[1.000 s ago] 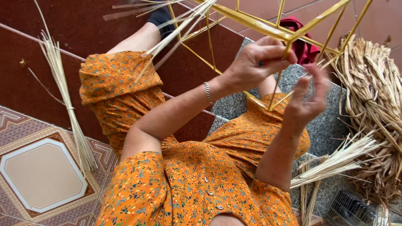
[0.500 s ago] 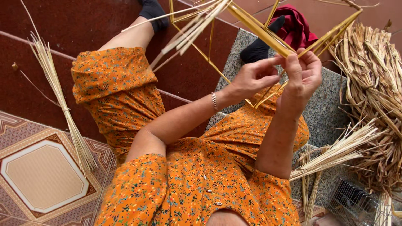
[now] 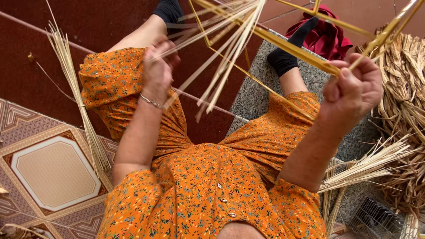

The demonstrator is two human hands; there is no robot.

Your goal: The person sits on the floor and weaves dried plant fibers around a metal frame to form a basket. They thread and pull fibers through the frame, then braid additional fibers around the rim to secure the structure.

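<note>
I sit in an orange flowered dress (image 3: 208, 177), legs stretched out, in black socks. My left hand (image 3: 158, 66), a thin bracelet at its wrist, is out over my left knee and closed around loose pale straw strands (image 3: 221, 57) that fan up toward a frame. My right hand (image 3: 354, 88) is raised at the right, fingers closed on a yellow bamboo strip (image 3: 296, 51) of an open woven frame held in front of me. The frame's strips run up out of the picture.
A tied bundle of straw (image 3: 79, 106) lies on the dark red floor at the left, beside a patterned tile (image 3: 48, 172). Dried leaves (image 3: 407, 110) are heaped at the right, more straw (image 3: 372, 163) below them. A red cloth (image 3: 325, 33) lies by my right foot on the grey stone step (image 3: 252, 95).
My hands, close together on the frame before, have drawn apart. The left hand has swung out left, pulling straw strands; the right stays on the bamboo strip. The view has moved closer.
</note>
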